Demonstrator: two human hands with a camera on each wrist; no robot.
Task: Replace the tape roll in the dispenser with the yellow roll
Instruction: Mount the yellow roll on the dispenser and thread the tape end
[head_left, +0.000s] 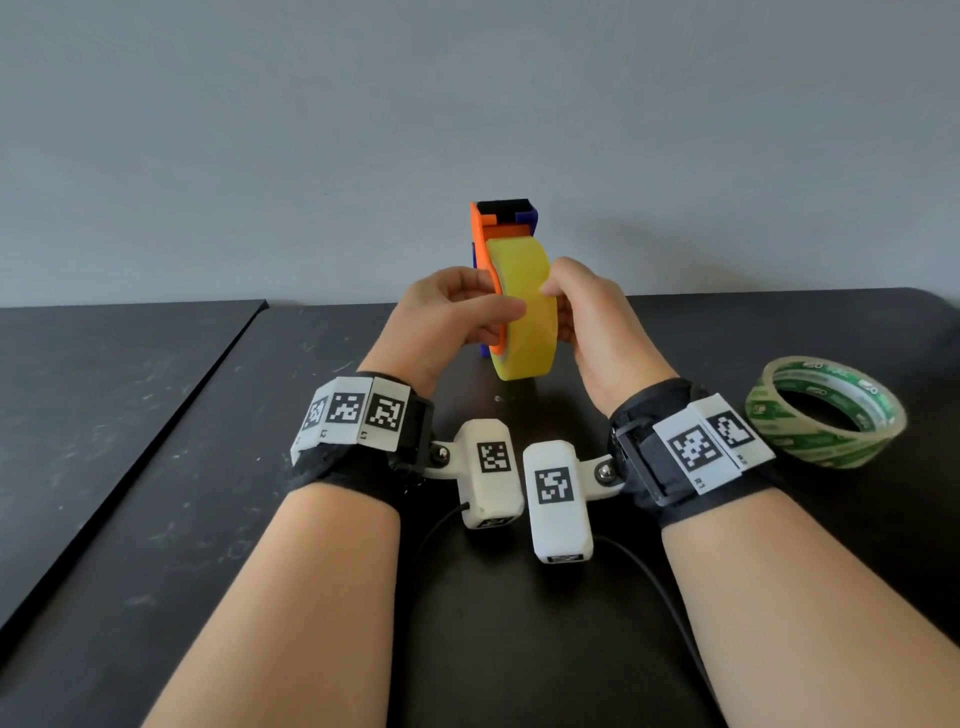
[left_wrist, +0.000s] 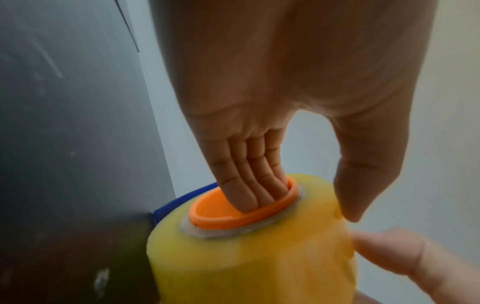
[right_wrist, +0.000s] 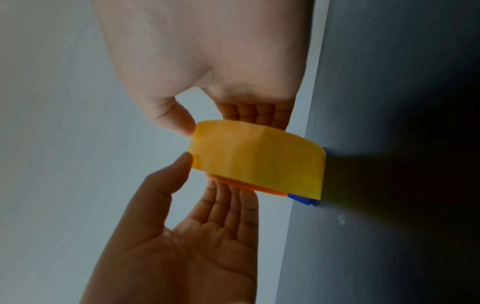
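Note:
The orange and blue dispenser (head_left: 483, 223) stands upright on the black table (head_left: 519, 623) near the wall. The yellow roll (head_left: 530, 270) sits over its orange hub (left_wrist: 221, 223). My left hand (head_left: 467, 312) holds the dispenser from the left: its fingers (left_wrist: 249, 174) reach into the hub and its thumb (left_wrist: 363, 174) touches the roll's outer face. From the right, my right hand (head_left: 576, 306) pinches the yellow roll (right_wrist: 259, 160), thumb (right_wrist: 176, 121) on the rim, fingers (right_wrist: 254, 113) behind its far side. The dispenser's base is hidden by the roll and hands.
A green-printed tape roll (head_left: 800, 441) lies flat on the table to the right of my right wrist. A second dark board (head_left: 104, 415) lies at the left, its edge running diagonally. A grey wall (head_left: 467, 104) stands just behind the dispenser.

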